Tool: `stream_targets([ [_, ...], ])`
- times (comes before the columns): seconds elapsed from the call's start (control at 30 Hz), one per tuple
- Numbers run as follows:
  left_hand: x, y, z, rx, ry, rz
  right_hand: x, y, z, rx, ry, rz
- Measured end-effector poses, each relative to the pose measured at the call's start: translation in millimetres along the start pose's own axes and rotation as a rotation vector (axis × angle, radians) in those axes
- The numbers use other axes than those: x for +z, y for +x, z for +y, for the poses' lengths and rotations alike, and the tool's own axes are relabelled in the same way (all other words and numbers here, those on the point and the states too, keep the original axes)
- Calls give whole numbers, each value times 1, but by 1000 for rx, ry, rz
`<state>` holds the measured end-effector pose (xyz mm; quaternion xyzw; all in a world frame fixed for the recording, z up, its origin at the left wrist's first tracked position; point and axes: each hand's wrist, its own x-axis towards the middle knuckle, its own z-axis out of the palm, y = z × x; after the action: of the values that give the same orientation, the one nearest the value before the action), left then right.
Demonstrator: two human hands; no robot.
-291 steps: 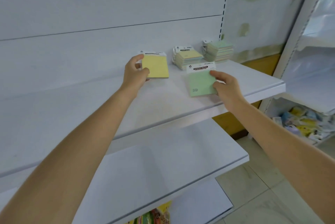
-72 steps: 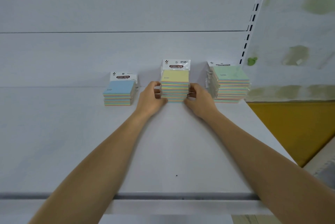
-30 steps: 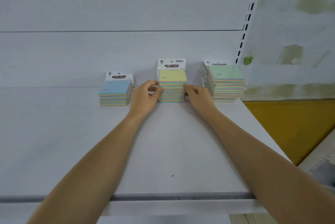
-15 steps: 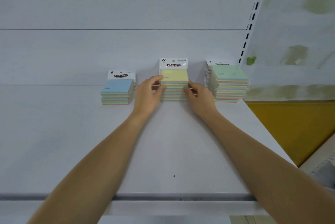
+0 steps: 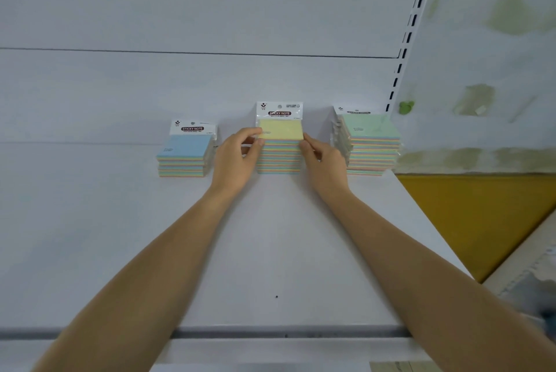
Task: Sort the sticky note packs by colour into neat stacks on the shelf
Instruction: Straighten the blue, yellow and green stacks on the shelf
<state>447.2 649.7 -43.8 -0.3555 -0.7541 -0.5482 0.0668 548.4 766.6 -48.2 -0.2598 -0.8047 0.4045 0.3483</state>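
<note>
Three stacks of sticky note packs stand in a row at the back of the white shelf (image 5: 270,251). The blue-topped stack (image 5: 184,155) is on the left, the yellow-topped stack (image 5: 281,143) in the middle, the taller green-topped stack (image 5: 371,143) on the right. My left hand (image 5: 236,158) grips the left side of the yellow stack, thumb and forefinger pinching its top pack's corner. My right hand (image 5: 325,162) holds the stack's right side with curled fingers.
The white back panel (image 5: 210,86) rises right behind the stacks. A slotted upright (image 5: 407,37) stands at the right end. The shelf's front edge (image 5: 270,334) runs across the bottom. A yellow wall strip (image 5: 481,212) and floor lie beyond the right end.
Both hands have stayed on the yellow stack, sliding up from its lower sides to its upper packs. My left fingers now pinch the top pack's corner. The stacks have not shifted.
</note>
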Motion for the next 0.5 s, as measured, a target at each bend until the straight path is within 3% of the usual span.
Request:
stream_targets([
  [0.13, -4, -2, 3, 19, 110, 47, -4, -5, -7, -44, -15, 77],
  [0.3, -9, -10, 5, 135, 178, 85, -6, -21, -19, -408, -143, 221],
  [0.5, -3, -21, 29, 301, 136, 25, -38, -25, -33, -452, -207, 154],
])
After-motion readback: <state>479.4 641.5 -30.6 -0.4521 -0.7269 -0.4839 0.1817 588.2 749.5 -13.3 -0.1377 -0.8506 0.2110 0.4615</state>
